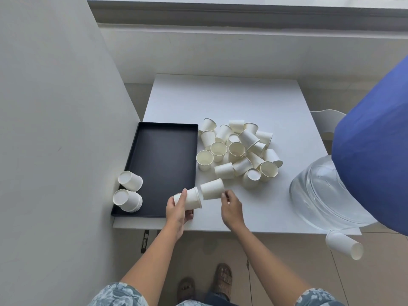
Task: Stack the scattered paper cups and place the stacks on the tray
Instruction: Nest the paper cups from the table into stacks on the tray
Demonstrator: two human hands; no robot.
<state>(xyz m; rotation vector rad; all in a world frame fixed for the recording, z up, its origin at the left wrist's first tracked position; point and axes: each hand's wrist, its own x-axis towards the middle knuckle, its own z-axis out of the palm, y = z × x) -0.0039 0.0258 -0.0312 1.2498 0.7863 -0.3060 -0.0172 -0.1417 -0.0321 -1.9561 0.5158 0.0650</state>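
Observation:
My left hand (177,212) grips a short stack of white paper cups (191,198), held on its side above the table's front edge. A single white cup (212,188) lies in line with the stack's rims, its mouth toward them. My right hand (230,207) touches that cup's base end with its fingertips. A black tray (163,164) sits at the table's left. Two stacks of cups lie on their sides at its left edge, one at the back (130,180) and one at the front (128,200). Several loose cups (237,151) are piled to the right of the tray.
The white table (223,100) stands against a grey wall on the left. A clear water jug with a blue top (344,184) fills the right side. One cup (344,245) lies on its side off the table's right front corner. A white chair (326,120) stands behind.

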